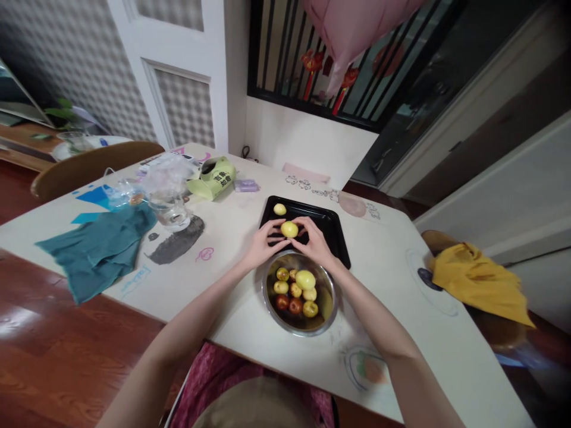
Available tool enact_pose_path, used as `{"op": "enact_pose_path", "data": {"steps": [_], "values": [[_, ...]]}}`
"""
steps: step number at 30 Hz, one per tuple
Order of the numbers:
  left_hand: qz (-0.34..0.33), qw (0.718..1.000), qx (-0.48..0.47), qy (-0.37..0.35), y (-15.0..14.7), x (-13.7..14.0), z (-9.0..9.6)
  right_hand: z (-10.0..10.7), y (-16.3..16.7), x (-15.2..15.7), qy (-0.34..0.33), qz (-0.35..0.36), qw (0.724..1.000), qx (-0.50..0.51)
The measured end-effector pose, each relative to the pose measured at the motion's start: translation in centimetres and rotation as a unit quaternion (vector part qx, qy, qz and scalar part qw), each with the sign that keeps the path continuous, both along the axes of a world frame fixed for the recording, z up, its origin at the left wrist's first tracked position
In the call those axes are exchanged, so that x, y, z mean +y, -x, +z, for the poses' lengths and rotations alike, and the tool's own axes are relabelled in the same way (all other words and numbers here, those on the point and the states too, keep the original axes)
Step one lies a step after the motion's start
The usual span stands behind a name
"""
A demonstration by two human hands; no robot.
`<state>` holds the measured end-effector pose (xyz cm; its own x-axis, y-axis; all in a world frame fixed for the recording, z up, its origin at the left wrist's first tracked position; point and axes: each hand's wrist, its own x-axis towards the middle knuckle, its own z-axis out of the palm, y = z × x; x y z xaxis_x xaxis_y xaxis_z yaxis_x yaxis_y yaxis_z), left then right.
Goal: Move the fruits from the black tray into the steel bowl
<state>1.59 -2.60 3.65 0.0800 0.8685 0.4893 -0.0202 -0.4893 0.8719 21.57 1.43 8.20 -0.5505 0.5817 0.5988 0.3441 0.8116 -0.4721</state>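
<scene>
Between the fingertips of my left hand and my right hand is a smooth yellow oval fruit, its exact kind unclear. Both hands are closed around it from either side, above the near part of a black tray. A smaller pale yellow fruit lies at the tray's far left. Just below my hands stands a shiny metal bowl. It holds several fruits, among them a large yellow one and reddish-brown ones.
On the white table, left, are a teal cloth, a glass jug, clear plastic and a green package. A yellow cloth hangs over a chair at the right. A pink balloon hangs beyond the table.
</scene>
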Motion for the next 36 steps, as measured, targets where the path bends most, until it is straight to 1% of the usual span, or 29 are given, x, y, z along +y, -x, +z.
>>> {"op": "enact_pose_path", "data": {"steps": [5, 8, 10, 12, 15, 17, 21, 25, 30, 33, 36], "values": [[0.023, 1.000, -0.005, 0.000, 0.2, 0.5, -0.6, -0.7, 0.3, 0.4, 0.013, 0.041, 0.999, 0.006], [0.055, 0.998, -0.019, -0.002, 0.6, 1.0, -0.8, -1.0, 0.2, 1.9, 0.025, 0.036, 0.999, -0.005], [0.085, 0.996, -0.027, -0.002, 0.9, 1.2, -0.7, -1.3, 0.3, 3.6, 0.036, 0.019, 0.999, -0.017], [0.109, 0.993, -0.035, -0.001, 1.2, 1.4, -0.6, -1.8, 0.8, 5.5, 0.046, -0.015, 0.998, -0.044], [0.116, 0.992, -0.046, -0.001, 1.5, 1.6, -0.4, -2.6, 2.1, 8.5, 0.051, -0.082, 0.987, -0.132], [0.116, 0.992, -0.046, -0.006, 1.5, 1.6, -0.4, -3.0, 3.3, 10.1, 0.048, -0.098, 0.979, -0.171], [0.116, 0.992, -0.048, -0.016, 1.4, 1.5, 0.0, -3.5, 5.2, 12.0, 0.039, -0.108, 0.972, -0.204], [0.073, 0.996, -0.032, -0.035, 1.6, 1.1, 0.6, -3.7, 5.7, 12.6, 0.031, -0.124, 0.965, -0.229], [-0.027, 0.998, 0.038, -0.036, 2.1, 0.2, 1.5, -3.8, 5.4, 12.6, 0.031, -0.131, 0.959, -0.247], [-0.104, 0.988, 0.108, -0.037, 2.6, -0.2, 2.2, -3.8, 5.4, 12.5, 0.030, -0.131, 0.958, -0.254], [-0.152, 0.970, 0.180, -0.064, 3.2, -0.6, 3.3, -3.6, 5.4, 11.9, 0.028, -0.132, 0.958, -0.252]]}}
